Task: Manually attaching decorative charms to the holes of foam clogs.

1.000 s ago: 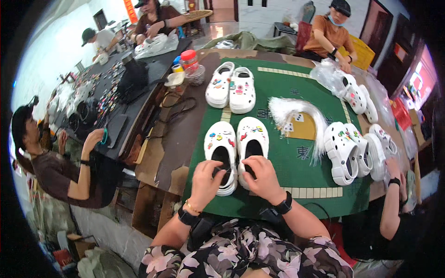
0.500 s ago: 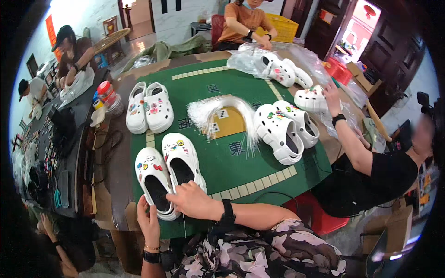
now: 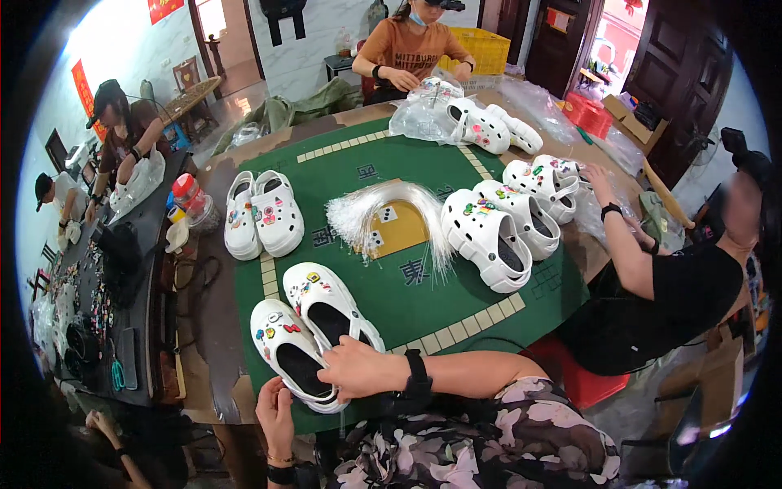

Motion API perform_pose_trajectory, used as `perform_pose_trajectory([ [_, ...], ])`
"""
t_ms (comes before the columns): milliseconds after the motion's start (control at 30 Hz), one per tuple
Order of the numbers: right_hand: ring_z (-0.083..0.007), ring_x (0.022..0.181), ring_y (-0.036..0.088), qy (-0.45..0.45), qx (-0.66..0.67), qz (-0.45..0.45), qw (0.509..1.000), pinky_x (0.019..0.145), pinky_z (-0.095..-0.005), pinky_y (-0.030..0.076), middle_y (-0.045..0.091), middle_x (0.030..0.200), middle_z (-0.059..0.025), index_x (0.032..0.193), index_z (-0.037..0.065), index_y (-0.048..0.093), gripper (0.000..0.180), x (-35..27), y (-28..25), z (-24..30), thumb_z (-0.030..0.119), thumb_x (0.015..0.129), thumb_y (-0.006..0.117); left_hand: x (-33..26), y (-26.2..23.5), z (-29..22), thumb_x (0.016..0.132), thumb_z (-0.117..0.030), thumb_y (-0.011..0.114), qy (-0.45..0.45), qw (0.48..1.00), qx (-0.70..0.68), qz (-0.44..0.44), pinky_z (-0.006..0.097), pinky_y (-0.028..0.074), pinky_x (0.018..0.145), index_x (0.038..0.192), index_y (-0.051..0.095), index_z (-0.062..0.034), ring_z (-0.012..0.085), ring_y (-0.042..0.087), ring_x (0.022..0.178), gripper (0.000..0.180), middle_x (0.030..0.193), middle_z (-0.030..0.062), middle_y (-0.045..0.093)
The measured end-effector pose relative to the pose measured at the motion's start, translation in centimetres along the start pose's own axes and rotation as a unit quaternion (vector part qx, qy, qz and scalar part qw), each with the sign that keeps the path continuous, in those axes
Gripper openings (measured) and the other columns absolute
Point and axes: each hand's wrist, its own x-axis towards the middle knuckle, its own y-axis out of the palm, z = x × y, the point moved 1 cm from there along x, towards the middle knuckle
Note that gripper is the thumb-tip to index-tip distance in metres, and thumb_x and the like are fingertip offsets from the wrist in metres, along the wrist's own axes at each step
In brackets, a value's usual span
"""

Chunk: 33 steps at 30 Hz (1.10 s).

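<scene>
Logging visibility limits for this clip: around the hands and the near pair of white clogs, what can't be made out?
Head view only:
- Heel of the nearer white clog: covered by the right hand and left hand.
- Left hand's fingertips: hidden under that clog's heel, so its grip is unclear.
- Charms on both clogs, including the second clog: too small to identify shapes.
- Bundle of clear strands: blurred, ends indistinct.
- Green mat: near edge hidden by the person's forearm.

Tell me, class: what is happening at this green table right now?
A person rests both hands on a pair of white clogs with coloured charms: the right hand lies across the heels, the left hand is at the near edge. More clog pairs sit on the green table around a bundle of white fibres. Other people work on clogs at the far and right sides.
</scene>
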Motion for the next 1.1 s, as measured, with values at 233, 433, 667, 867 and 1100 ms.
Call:
perform_pose_trajectory([
  [233,-0.0281,0.078,0.061,0.008,0.045,-0.064,0.997,0.070,-0.0399,0.043,0.059,0.079,-0.0093,0.083,0.009,0.061,0.033,0.2,-4.4,-2.2,0.036,0.069,0.074,1.0,-0.4,-0.5,0.099,-0.016,0.053,0.011,1.000,0.005,-0.012,0.023,0.047,0.070,0.115,0.058,0.0039,0.0083,0.058,0.081,0.026,0.094,0.0048,0.064],
  [433,-0.0272,0.069,0.055,-0.037,0.089,-0.158,0.983,0.067,-0.0388,0.041,0.054,0.075,-0.0076,0.082,0.010,0.060,0.032,-0.6,-8.8,-2.5,0.037,0.071,0.074,0.9,-0.4,-0.4,0.094,-0.006,0.057,-0.025,0.999,0.040,-0.003,0.025,0.051,0.078,0.111,0.060,0.0058,0.0123,0.063,0.087,0.021,0.097,0.0086,0.067],
  [667,-0.0249,0.065,0.053,-0.014,0.025,-0.209,0.978,0.064,-0.0376,0.040,0.048,0.068,-0.0042,0.079,0.011,0.061,0.032,-1.3,-7.9,-1.2,0.033,0.065,0.080,1.1,0.2,0.4,0.090,-0.007,0.063,0.019,0.998,0.048,-0.028,0.026,0.051,0.076,0.111,0.062,0.0022,0.0136,0.065,0.085,0.023,0.095,0.0098,0.069],
  [867,-0.0256,0.077,0.057,0.016,-0.001,-0.044,0.999,0.075,-0.0374,0.040,0.053,0.077,-0.0068,0.100,0.011,0.062,0.044,-1.4,-1.4,0.5,0.037,0.068,0.078,1.4,0.2,-1.3,0.085,-0.012,0.069,0.015,0.995,0.088,-0.043,0.033,0.050,0.086,0.123,0.055,-0.0003,0.0235,0.058,0.109,0.043,0.125,0.0162,0.055],
  [1100,-0.0285,0.081,0.059,0.098,0.095,-0.128,0.982,0.081,-0.0401,0.043,0.061,0.085,-0.0085,0.123,0.005,0.056,0.062,-1.8,-5.7,-1.9,0.039,0.075,0.076,0.5,1.7,-3.5,0.072,-0.021,0.077,0.292,0.917,0.272,0.006,0.048,0.037,0.102,0.125,0.052,-0.0030,0.0391,0.045,0.123,0.061,0.135,0.0185,0.047],
])
